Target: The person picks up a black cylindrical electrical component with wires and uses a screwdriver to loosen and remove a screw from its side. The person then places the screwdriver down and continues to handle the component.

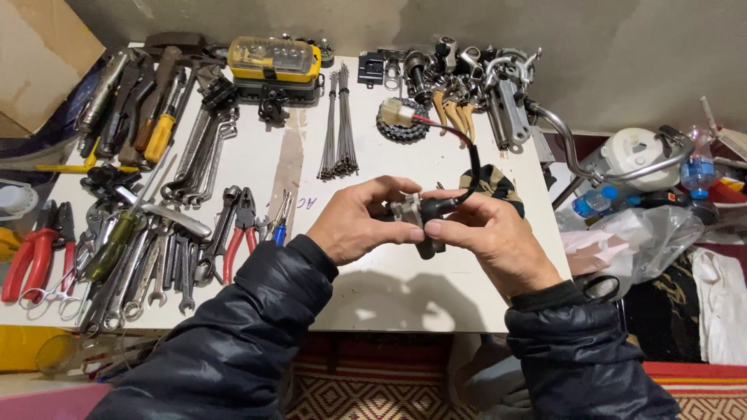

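On the far left of the desk (389, 288) lie my red-handled pliers (31, 260), then rows of wrenches (198, 152) and screwdrivers (159, 132), with a yellow bit case (274, 60) at the back and a bundle of thin steel spokes (339, 124) near the middle. My left hand (362, 222) is closed around the left end of a small grey metal part (412, 214), fingers curled over its top, thumb below. My right hand (490, 233) grips the right end, pinching the black cable (467, 159) where it enters the part. That cable runs up to a white plug (397, 111) resting on a coiled chain (403, 128). I hold the part above the desk, in front of me. I judge this a fitting or inspecting step; any next move needs steady, fine fingertip control at the cable joint. Right of that lie 2 blue-capped bottles (595, 201).
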